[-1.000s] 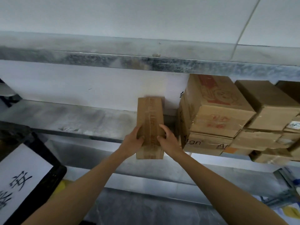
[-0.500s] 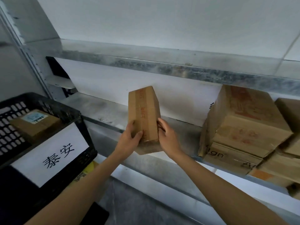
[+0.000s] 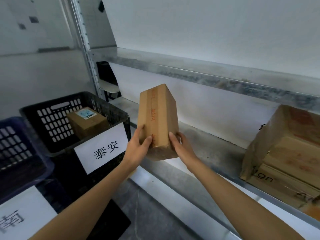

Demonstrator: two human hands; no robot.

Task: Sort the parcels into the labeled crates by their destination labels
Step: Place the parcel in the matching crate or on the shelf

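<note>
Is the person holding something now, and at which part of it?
Both hands hold one cardboard parcel near its lower end: the left hand grips its left side and the right hand its right side, thumbs on the taped face.

The parcel [image 3: 163, 116] at centre is matt brown cardboard, with a smoother tape strip [image 3: 153, 111] printed in red. The shelf [image 3: 207, 148] at 4 o'clock is dull, mottled grey metal. At 9 o'clock the black crate [image 3: 52, 118] is perforated plastic, its label [image 3: 102, 148] matt white paper.

Left forearm [image 3: 97, 193] and right forearm [image 3: 230, 193] are showing bare and slim; left hand [image 3: 138, 147] and right hand [image 3: 181, 148] are going bare too, thumbnails [image 3: 170, 134] looking short and plain.
</note>
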